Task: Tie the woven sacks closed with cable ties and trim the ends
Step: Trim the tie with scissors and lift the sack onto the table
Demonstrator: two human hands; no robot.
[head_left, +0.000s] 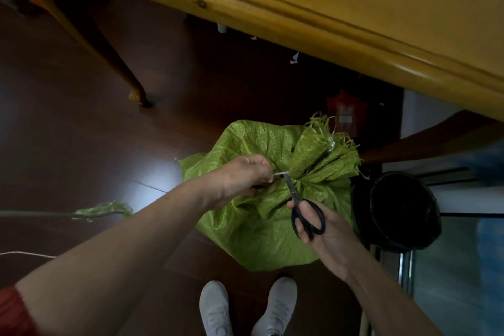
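Entry: green woven sack [261, 226], centre-right of the frame, on the dark floor [81, 131] below the table edge [300, 8]. The neck is gathered and cinched.

Cable tie tail [281, 173]: pale, jutting left from the neck.

Scissors [293, 191]: blades laid across the tail, just beside the fabric.

Risk, as I judge it: blades set this near could nick the weave or the tie's loop and loosen the closure.

Left hand [245, 177]: fingers curled, pinching the tail taut.

Right hand [324, 232]: I see it closed through the black handle loops, gripping the scissors.

Black bin [403, 213]: right of sack.
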